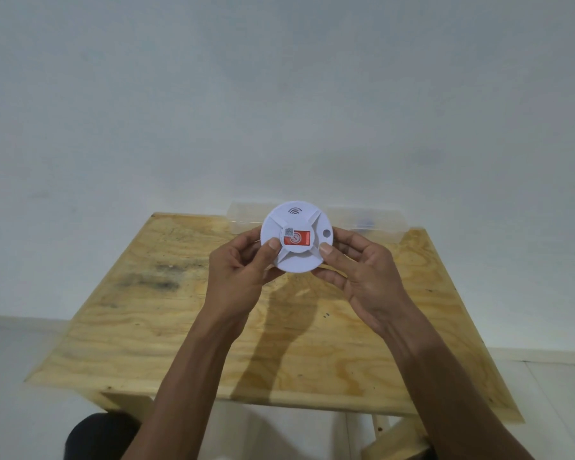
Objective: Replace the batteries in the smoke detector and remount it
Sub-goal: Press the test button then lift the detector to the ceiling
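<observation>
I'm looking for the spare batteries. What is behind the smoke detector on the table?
Behind the smoke detector, held by the left hand and right hand, clear plastic boxes stand at the table's far edge. Something dark lies inside; the detector hides the middle part.

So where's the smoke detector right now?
The smoke detector sits mid-frame in the head view, held above the wooden table between the left hand and right hand.

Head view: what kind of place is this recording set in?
Probably a plain indoor room, set up as a makeshift work spot: a bare plywood table against a blank white wall, clear plastic boxes at its far edge, pale floor tiles.
</observation>
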Demonstrator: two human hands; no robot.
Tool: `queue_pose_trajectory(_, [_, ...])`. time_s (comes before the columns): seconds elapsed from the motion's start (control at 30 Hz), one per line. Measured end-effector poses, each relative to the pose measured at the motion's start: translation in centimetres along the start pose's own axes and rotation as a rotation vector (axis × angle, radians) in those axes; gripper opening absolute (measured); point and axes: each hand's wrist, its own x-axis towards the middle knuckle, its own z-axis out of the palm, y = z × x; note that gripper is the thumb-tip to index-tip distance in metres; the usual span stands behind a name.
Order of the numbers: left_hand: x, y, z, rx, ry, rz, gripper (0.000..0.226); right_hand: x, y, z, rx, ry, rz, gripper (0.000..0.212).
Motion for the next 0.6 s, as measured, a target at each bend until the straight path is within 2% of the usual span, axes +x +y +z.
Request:
queue_pose_trajectory(0.2, [0.03, 0.23, -0.16, 0.010, -0.030, -0.008, 0.026, -0.13, 0.03, 0.04, 0.020, 0.031, -0.019, 0.038])
queue_pose_trajectory(0.4, [0.12, 0.30, -0.07, 0.011, -0.008, -0.009, 0.029, -0.11, -0.19, 0.20, 0.038, 0.043, -0.039, 0.046])
queue_pose_trajectory(0.6, [0.11, 0.25, 0.05, 0.017, -0.010, -0.009, 0.032, -0.18, -0.17, 0.12, 0.036, 0.062, -0.040, 0.036])
